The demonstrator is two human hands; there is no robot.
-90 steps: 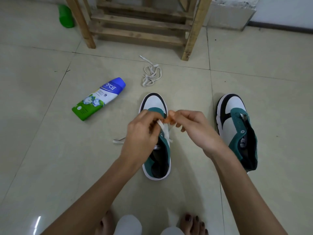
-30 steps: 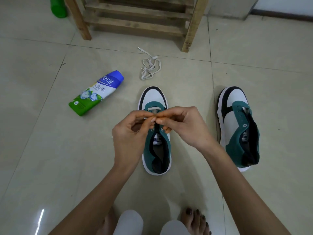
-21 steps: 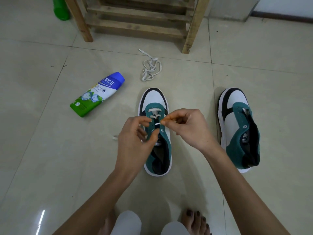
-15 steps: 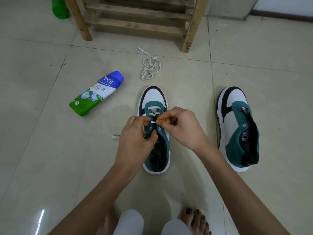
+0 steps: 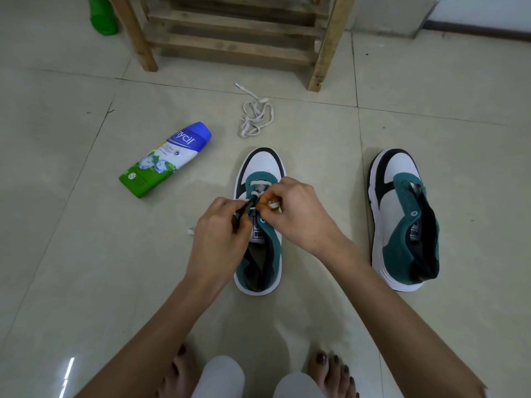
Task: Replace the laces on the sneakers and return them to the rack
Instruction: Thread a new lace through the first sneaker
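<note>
A white, teal and black sneaker stands on the floor in front of me, with a white lace threaded across its lowest eyelets. My left hand pinches the teal eyelet flap on the shoe's left side. My right hand pinches the lace at an eyelet over the tongue. A loose lace tip pokes out left of my left hand. The second sneaker stands unlaced to the right. Another white lace lies bundled on the floor beyond the shoe.
A wooden shoe rack stands at the far end of the tiled floor. A blue, white and green bottle lies on its side to the left. A green bottle stands by the rack's left leg. My bare feet are at the bottom.
Both hands have dropped from above the shoe onto its eyelets. Lace rows now show across the lower eyelets. The right hand has shifted slightly toward the toe.
</note>
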